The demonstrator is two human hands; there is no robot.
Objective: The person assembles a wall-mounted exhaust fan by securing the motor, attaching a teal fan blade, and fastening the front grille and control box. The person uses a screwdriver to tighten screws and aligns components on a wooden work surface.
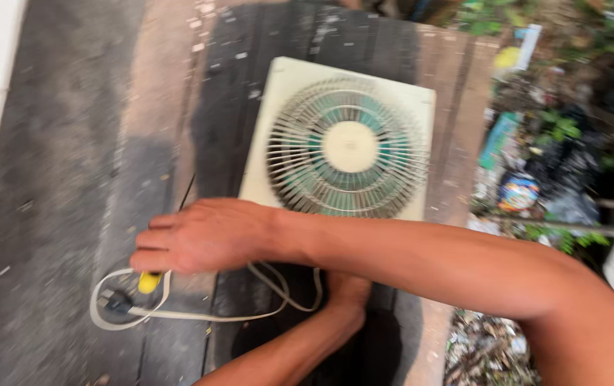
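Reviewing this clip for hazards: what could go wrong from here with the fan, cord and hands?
1. The right hand crosses over the left hand, hiding it and the looped cord; a snag may go unnoticed.
2. The box fan lies near the platform's edge; tugging the cord might drag it off.
3. Motion blur suggests a fast reach toward the yellow-handled tool; a fumble seems possible.

Right hand [203,236] stretched far across to the left, palm down, fingers [151,243] together and curled at the tips. Left hand [348,292] mostly hidden beneath the right forearm, well behind those fingers.
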